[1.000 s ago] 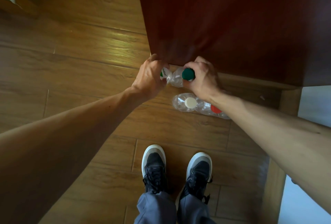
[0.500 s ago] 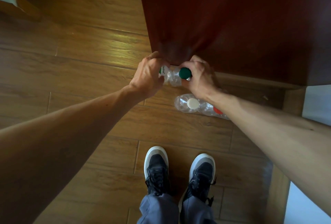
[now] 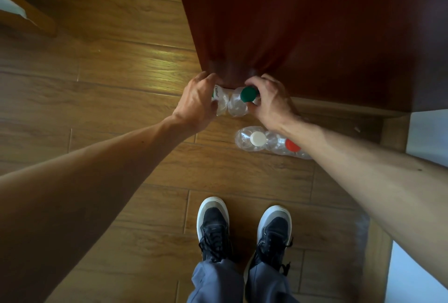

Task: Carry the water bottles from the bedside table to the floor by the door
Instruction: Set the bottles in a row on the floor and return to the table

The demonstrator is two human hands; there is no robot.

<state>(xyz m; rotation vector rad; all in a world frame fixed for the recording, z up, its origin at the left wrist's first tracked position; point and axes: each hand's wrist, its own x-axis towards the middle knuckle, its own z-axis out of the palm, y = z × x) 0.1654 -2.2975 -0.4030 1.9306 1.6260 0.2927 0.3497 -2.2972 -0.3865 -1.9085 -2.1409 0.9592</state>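
Head camera is looking straight down at a wooden floor [image 3: 121, 99] in front of a dark red door [image 3: 315, 23]. Far to the left of the door, a pale wooden furniture edge [image 3: 29, 19] is showing in the corner. At the door's lower left corner, the left hand [image 3: 196, 101] is wrapping its curled fingers round a clear labelled bottle [image 3: 219, 97], whose cap is hidden under the hand. Just right of it, touching it and close against the door's bottom edge, a green-capped bottle [image 3: 237, 107] is standing upright. The right hand [image 3: 271, 102] is grasping it near the neck, with the fingers curling round the far side and the thumb pressing beside the cap. Whether the two held bottles are resting on the floor cannot be told. A little nearer the person than the door's bottom edge, a white-capped bottle [image 3: 249, 141] is standing upright on the floor. It is touching a red-capped bottle [image 3: 291, 145] to its right, which the right forearm is partly covering. Well back from the door, two dark shoes [image 3: 213, 230] with white soles are standing side by side under grey trouser legs [image 3: 215, 283]. Right of the door, a wooden frame [image 3: 394, 133] is bordering a pale surface [image 3: 426, 133].
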